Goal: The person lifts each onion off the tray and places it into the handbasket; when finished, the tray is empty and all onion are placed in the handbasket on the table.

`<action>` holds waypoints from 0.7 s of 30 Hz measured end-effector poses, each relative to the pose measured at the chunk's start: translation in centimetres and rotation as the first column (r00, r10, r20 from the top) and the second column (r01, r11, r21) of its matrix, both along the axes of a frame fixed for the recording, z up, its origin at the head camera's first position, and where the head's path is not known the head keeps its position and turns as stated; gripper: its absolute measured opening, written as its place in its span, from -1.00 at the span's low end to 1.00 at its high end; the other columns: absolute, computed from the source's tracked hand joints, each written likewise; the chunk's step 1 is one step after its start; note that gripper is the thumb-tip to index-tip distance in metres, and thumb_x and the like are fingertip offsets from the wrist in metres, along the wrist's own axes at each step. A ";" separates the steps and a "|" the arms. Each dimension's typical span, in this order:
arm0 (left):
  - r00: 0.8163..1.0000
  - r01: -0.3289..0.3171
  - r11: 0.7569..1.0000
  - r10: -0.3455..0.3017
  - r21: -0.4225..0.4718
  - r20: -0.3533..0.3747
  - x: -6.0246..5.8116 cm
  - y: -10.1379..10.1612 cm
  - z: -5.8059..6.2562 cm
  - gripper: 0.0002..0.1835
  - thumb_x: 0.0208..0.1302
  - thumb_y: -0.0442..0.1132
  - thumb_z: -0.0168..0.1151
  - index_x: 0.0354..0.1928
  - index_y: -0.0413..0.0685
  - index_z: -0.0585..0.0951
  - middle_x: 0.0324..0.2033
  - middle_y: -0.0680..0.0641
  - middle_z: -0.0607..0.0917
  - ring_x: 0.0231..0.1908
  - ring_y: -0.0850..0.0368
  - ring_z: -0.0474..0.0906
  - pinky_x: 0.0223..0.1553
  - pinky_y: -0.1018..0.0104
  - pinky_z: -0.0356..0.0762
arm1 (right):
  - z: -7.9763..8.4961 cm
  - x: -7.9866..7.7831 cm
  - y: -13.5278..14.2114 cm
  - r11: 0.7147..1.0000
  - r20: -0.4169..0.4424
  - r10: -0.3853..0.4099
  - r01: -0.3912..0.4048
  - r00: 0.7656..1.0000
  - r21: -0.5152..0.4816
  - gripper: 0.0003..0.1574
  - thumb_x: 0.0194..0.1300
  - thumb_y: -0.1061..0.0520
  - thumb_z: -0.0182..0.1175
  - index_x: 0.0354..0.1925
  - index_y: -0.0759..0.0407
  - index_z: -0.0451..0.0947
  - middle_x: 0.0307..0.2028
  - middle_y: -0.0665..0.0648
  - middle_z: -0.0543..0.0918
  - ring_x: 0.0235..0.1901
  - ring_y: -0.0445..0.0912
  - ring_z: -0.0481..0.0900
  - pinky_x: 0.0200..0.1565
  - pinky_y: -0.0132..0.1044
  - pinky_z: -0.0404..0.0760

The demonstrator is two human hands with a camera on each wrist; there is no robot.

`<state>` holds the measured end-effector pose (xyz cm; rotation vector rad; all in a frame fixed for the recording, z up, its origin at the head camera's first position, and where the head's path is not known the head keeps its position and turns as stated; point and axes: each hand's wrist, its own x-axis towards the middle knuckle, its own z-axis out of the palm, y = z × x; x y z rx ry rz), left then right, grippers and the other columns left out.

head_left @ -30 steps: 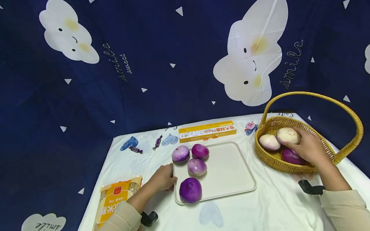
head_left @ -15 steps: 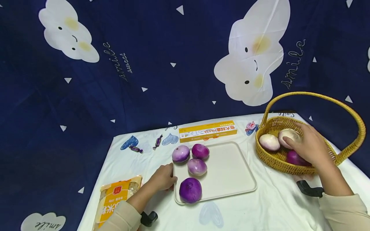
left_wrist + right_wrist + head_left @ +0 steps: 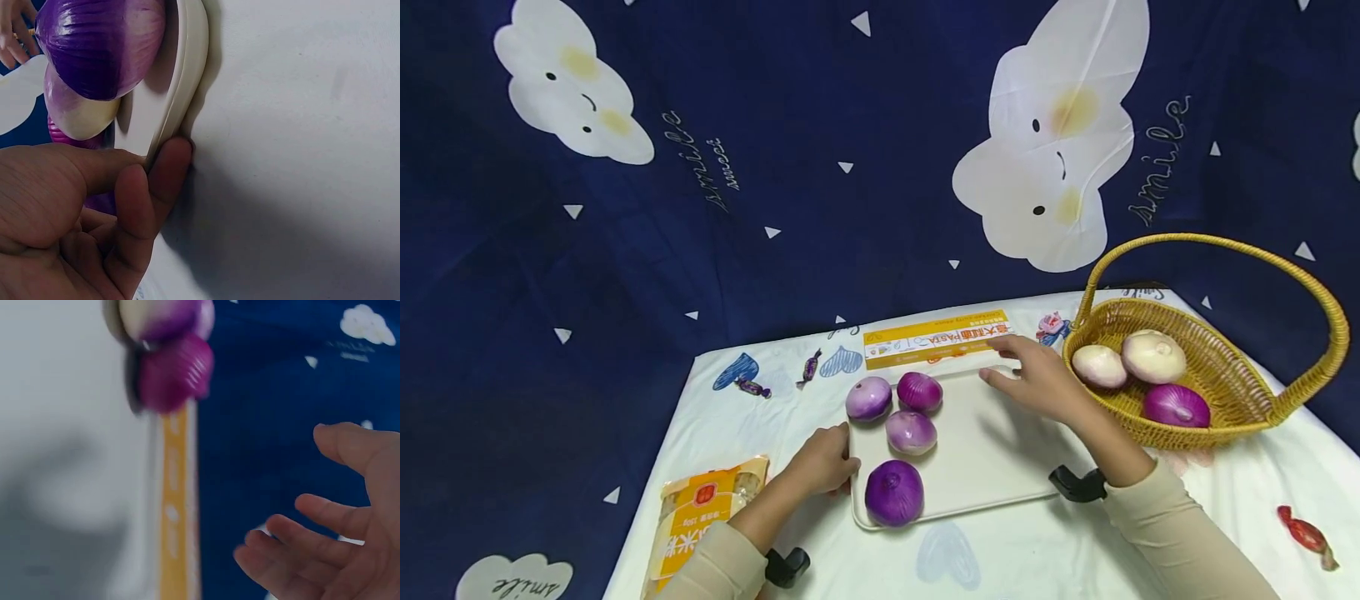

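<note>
My left hand point(image 3: 826, 460) pinches the left rim of a cream tray point(image 3: 977, 492), thumb above and fingers below, as the left wrist view shows. On the tray's left side sit several purple onions, among them a dark one point(image 3: 894, 493) at the near corner and a magenta one point(image 3: 919, 392) at the back. My right hand point(image 3: 1037, 379) hovers over the tray's far right part, fingers spread and holding nothing. To its right stands a wicker basket point(image 3: 1247, 367) with a small white onion point(image 3: 1099, 367), a larger white onion point(image 3: 1153, 356) and a purple onion point(image 3: 1177, 406) inside.
A yellow pasta box point(image 3: 936, 337) lies behind the tray. Left of my left forearm is a yellow food packet point(image 3: 700, 517). Two purple-wrapped candies point(image 3: 810, 367) lie at the back left, and a red candy point(image 3: 1306, 533) at the right. The basket's tall handle point(image 3: 1217, 240) arches above it.
My right hand has let go of the larger white onion, leaving it in the basket, and has moved left over the tray. The left hand stays on the rim.
</note>
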<state>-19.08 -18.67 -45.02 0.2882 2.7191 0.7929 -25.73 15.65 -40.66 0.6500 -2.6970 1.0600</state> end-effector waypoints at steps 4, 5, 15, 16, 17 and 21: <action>1.000 -0.003 1.000 0.003 0.004 0.002 0.0 0.1 -0.1 -0.87 0.15 -0.35 0.19 -0.32 -0.18 0.43 -0.77 0.00 0.58 -0.86 0.20 0.44 -0.78 0.30 0.43 | -2.0 -1.0 -3.0 0.999 0.142 0.051 -0.049 0.989 -0.017 -0.34 0.20 -0.14 0.27 0.13 0.23 0.48 0.01 0.26 0.62 -0.04 0.11 0.63 -0.02 -0.02 0.58; 1.000 -0.005 1.000 0.005 0.005 0.002 0.0 0.1 -0.1 -0.87 0.15 -0.35 0.19 -0.31 -0.19 0.43 -0.77 0.00 0.58 -0.86 0.19 0.44 -0.78 0.30 0.43 | -2.4 -1.2 -3.7 0.998 0.163 0.057 -0.056 0.985 -0.012 -0.34 0.20 -0.15 0.26 0.12 0.22 0.49 -0.01 0.27 0.63 -0.06 0.10 0.64 -0.02 -0.03 0.57; 1.000 0.001 1.000 -0.001 0.028 0.002 0.1 0.0 -0.5 -0.88 0.13 -0.38 0.16 -0.30 -0.18 0.43 -0.78 0.01 0.58 -0.86 0.20 0.44 -0.78 0.30 0.44 | -5.7 -1.5 -8.4 0.998 0.208 0.060 -0.061 0.976 0.000 -0.21 0.17 -0.22 0.26 0.18 0.26 0.43 -0.04 0.22 0.63 -0.12 -0.04 0.66 -0.03 -0.12 0.56; 1.000 0.002 1.000 -0.002 0.029 0.000 0.1 0.0 -0.5 -0.88 0.13 -0.38 0.16 -0.30 -0.18 0.43 -0.78 0.01 0.58 -0.86 0.20 0.44 -0.78 0.29 0.44 | -5.7 -1.5 -8.6 0.999 0.195 0.053 -0.053 0.979 -0.002 -0.24 0.17 -0.20 0.27 0.15 0.26 0.44 -0.07 0.21 0.64 -0.15 -0.05 0.66 -0.06 -0.13 0.57; 1.000 0.002 1.000 -0.002 0.030 0.000 0.0 0.0 -0.5 -0.88 0.13 -0.37 0.16 -0.30 -0.18 0.43 -0.78 0.01 0.58 -0.86 0.20 0.44 -0.78 0.29 0.45 | -5.7 -1.5 -8.7 0.999 0.185 0.043 -0.044 0.982 0.001 -0.26 0.16 -0.19 0.28 0.14 0.25 0.46 -0.09 0.19 0.65 -0.17 -0.07 0.66 -0.07 -0.14 0.57; 1.000 -0.004 1.000 0.004 0.023 -0.003 0.0 0.0 -0.4 -0.87 0.13 -0.36 0.17 -0.30 -0.18 0.43 -0.77 0.01 0.58 -0.85 0.19 0.45 -0.77 0.29 0.45 | -5.7 -1.6 -8.9 0.999 0.173 0.038 -0.039 0.984 0.000 -0.30 0.14 -0.16 0.31 0.10 0.24 0.48 -0.16 0.14 0.66 -0.21 -0.12 0.64 -0.13 -0.20 0.58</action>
